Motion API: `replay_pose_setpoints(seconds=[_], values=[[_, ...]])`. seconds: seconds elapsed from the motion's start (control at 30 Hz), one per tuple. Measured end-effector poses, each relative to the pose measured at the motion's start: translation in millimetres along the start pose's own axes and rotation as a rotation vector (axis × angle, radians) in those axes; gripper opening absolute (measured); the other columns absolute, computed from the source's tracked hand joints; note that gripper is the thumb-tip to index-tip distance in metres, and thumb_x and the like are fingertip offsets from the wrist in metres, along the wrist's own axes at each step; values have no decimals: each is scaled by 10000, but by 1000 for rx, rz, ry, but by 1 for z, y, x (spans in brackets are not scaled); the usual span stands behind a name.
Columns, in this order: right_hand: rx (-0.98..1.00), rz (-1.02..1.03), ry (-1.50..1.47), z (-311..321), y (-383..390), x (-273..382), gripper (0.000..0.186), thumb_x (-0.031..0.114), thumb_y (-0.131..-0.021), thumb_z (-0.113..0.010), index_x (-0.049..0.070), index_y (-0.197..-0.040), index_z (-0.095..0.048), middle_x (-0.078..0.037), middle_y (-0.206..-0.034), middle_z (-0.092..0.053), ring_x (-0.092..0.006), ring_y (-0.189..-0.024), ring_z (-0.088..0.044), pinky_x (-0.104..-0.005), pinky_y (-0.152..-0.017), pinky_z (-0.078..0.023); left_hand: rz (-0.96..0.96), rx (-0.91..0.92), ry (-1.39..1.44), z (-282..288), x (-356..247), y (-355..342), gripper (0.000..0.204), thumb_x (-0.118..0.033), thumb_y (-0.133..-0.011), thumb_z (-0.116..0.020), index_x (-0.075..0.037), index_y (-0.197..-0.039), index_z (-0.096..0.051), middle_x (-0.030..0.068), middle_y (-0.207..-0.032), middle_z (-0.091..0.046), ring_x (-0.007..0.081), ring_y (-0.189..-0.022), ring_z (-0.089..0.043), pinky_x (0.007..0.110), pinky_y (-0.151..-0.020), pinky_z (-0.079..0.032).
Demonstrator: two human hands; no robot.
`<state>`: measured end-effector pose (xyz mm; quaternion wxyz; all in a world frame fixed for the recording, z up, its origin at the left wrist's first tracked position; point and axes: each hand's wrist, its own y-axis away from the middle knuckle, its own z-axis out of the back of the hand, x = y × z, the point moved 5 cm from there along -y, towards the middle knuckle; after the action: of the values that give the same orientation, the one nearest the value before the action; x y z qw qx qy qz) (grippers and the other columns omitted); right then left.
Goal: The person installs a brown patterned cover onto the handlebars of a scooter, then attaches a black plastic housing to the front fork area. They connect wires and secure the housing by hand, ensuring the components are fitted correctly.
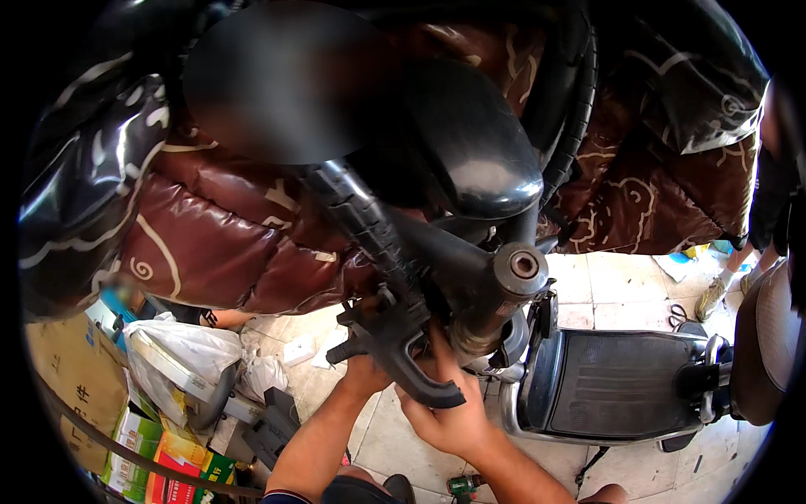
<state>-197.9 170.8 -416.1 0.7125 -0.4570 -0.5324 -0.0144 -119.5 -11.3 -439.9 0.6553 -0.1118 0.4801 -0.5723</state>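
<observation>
A black scooter frame with a round steering-tube top (523, 267) leans over the floor in front of me. A black curved plastic bracket (424, 378) hangs beside it, below a ridged black tube (361, 218). My right hand (445, 416) is closed at the bracket and tube bottom, index finger extended upward behind the bracket. My left hand (365, 374) is behind the bracket on its left, its fingers hidden. A glossy black fender (478, 151) sits above the steering tube, against brown padded wind covers (210, 227).
A scooter footboard (613, 378) and seat (764, 336) stand at right, beside another person's legs (722, 286). Cardboard (59, 378), colourful boxes (172, 462), plastic bags (185, 361) and a dark grey block (264, 437) crowd the left. A green drill (462, 485) lies on the tiles.
</observation>
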Motion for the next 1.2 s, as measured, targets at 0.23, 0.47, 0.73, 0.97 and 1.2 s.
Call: replay_pose_setpoints(seconds=[0.23, 0.47, 0.73, 0.97, 1.2], values=[[-198, 93, 19, 41, 21, 48, 518, 26, -867, -831, -116, -1320, -623, -111, -844, -772, -100, -691, -707, -239, -612, -546, -92, -24, -65, 2, -3, -3, 597, -310, -834, -885, -32, -1319, -675, 183, -1416, -600, 378, -1298, -574, 515, -1135, -410], [-209, 160, 277, 53, 11, 81, 293, 94, -860, -890, -47, -1075, -749, -84, -650, -644, -165, -518, -613, -306, -496, -471, -111, 6, -13, 1, -1, -6, 822, -391, -824, -923, 2, -1432, -534, 176, -1374, -607, 322, -1250, -620, 452, -1088, -491], [-170, -39, 251, 66, 14, 79, 212, 108, -933, -827, -50, -1065, -775, -124, -702, -679, -156, -568, -597, -308, -544, -468, -198, -44, -60, 4, -25, -17, 659, -333, -811, -881, -14, -1320, -610, 178, -1287, -599, 361, -1181, -633, 456, -1014, -520], [-101, 25, 339, 70, 11, 87, 175, 92, -932, -823, -53, -1014, -770, -111, -686, -662, -159, -559, -584, -314, -533, -451, -166, -39, 8, -1, -27, -21, 677, -312, -775, -845, -9, -1327, -597, 215, -1332, -568, 406, -1256, -587, 498, -1078, -482], [-64, 47, 405, 75, 16, 82, 153, 81, -914, -838, -41, -986, -779, -82, -666, -625, -144, -532, -528, -310, -504, -399, -212, -37, -34, -5, -19, -20, 719, -431, -812, -876, -10, -1330, -608, 202, -1364, -539, 387, -1261, -577, 495, -1073, -480]])
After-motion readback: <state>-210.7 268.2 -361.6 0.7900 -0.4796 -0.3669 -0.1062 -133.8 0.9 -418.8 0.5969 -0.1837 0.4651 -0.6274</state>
